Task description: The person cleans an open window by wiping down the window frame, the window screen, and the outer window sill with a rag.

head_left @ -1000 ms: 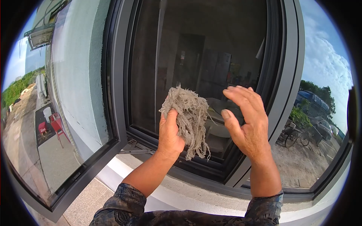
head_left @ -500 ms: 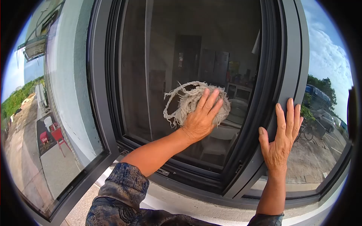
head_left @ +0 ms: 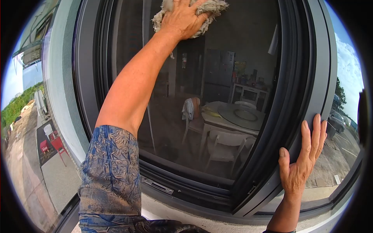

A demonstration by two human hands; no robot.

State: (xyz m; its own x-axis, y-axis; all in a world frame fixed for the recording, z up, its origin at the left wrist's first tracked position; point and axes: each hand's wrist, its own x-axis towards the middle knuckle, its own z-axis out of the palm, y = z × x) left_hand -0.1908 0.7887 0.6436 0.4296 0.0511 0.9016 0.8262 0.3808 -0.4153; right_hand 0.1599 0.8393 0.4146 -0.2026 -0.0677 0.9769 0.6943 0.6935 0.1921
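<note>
The rag (head_left: 217,5) is at the top centre of the frame, against the dark pane (head_left: 248,35), under our left hand (head_left: 182,19), whose fingertips run out of view, so we cannot tell how tight that grip is. Our right hand (head_left: 301,167) lies splayed and holding nothing on the grey frame (head_left: 324,58) at lower right. Work looks under way, but no clear line parts wiped from unwiped pane, so we cannot judge what is done or left.
</note>
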